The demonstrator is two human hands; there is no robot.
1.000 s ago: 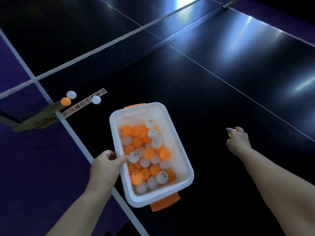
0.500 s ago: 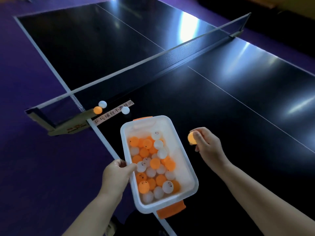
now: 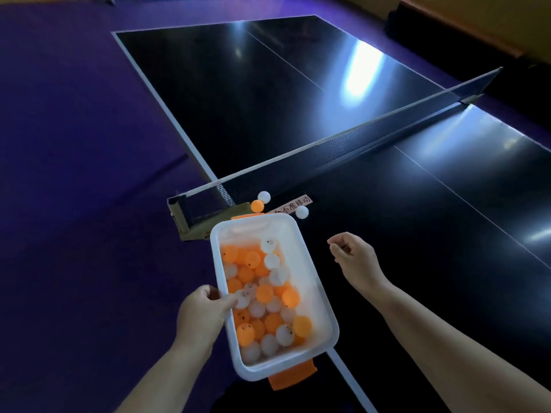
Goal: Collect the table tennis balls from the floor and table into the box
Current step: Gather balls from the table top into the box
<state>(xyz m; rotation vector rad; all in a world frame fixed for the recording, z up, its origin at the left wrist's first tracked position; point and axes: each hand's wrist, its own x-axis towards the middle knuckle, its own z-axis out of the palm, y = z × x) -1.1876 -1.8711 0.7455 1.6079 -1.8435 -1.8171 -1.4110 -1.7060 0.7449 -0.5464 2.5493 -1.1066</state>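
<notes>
The head-worn camera (wide-angle) looks forward and down from close above the table [image 3: 387,234] beside the net [image 3: 340,148].

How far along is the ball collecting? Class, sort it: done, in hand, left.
Done: the box holds many balls. In hand: the left hand holds its rim; the right hand looks empty. Left: a white ball, an orange ball and another white ball by the net.

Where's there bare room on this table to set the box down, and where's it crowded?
Free: the table right of the right hand, up to the net; also the far half beyond it. Crowded: the corner by the net post, where an orange ball, two white balls and a label sit just past the box.
</notes>
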